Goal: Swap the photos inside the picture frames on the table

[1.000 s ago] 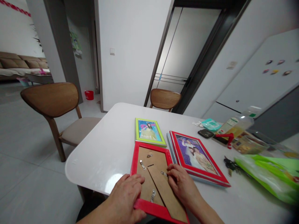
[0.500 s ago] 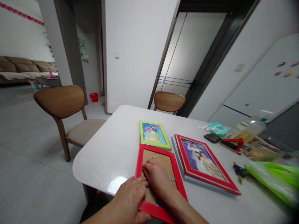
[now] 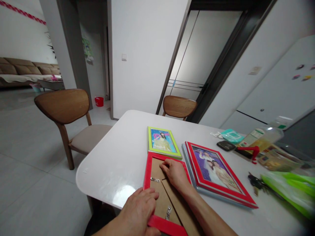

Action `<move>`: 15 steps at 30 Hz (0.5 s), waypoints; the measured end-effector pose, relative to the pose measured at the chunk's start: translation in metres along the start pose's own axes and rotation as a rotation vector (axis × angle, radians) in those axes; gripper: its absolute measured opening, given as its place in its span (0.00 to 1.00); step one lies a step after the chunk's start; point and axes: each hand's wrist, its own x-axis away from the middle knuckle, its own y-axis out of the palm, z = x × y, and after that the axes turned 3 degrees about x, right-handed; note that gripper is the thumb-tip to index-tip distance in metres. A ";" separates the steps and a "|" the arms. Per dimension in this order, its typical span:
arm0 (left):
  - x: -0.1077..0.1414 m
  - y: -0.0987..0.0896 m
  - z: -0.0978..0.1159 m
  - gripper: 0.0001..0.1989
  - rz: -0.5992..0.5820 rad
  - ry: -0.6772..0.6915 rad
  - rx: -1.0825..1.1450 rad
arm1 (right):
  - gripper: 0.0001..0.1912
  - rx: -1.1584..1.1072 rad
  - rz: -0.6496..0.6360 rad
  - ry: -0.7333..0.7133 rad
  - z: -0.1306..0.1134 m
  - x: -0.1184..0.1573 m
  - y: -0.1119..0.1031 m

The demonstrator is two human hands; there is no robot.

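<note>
A red photo frame (image 3: 147,170) lies back side up near the table's front edge, its brown backing board (image 3: 159,193) showing small metal clips. My left hand (image 3: 140,208) is closed over the frame's lower left side, gripping the rim. My right hand (image 3: 173,172) is at the upper part of the backing, thumb and fingers pinched together; whatever is between them is too small to make out. Just beyond lies a lime-green framed picture (image 3: 162,141), face up. To the right, a red framed photo (image 3: 216,168) rests on a grey-blue frame.
On the right of the white table (image 3: 110,157) are a black case (image 3: 225,146), a teal packet (image 3: 232,135), a bottle (image 3: 262,136), a red hook-shaped object (image 3: 254,152), keys (image 3: 256,182) and a green plastic bag (image 3: 290,186). Wooden chairs (image 3: 66,106) stand around it.
My right hand has shifted up and to the right across the backing, uncovering a clip at the left. My left hand stays on the frame's side.
</note>
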 end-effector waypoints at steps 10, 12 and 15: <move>0.000 0.002 0.000 0.24 0.019 0.036 -0.057 | 0.10 -0.031 0.093 0.178 0.009 -0.019 0.001; -0.001 0.006 0.003 0.22 0.033 0.031 -0.108 | 0.12 -0.086 0.110 0.176 0.005 -0.015 -0.001; -0.003 0.014 0.005 0.18 0.041 0.045 -0.199 | 0.16 -0.204 0.119 0.164 0.007 -0.003 -0.016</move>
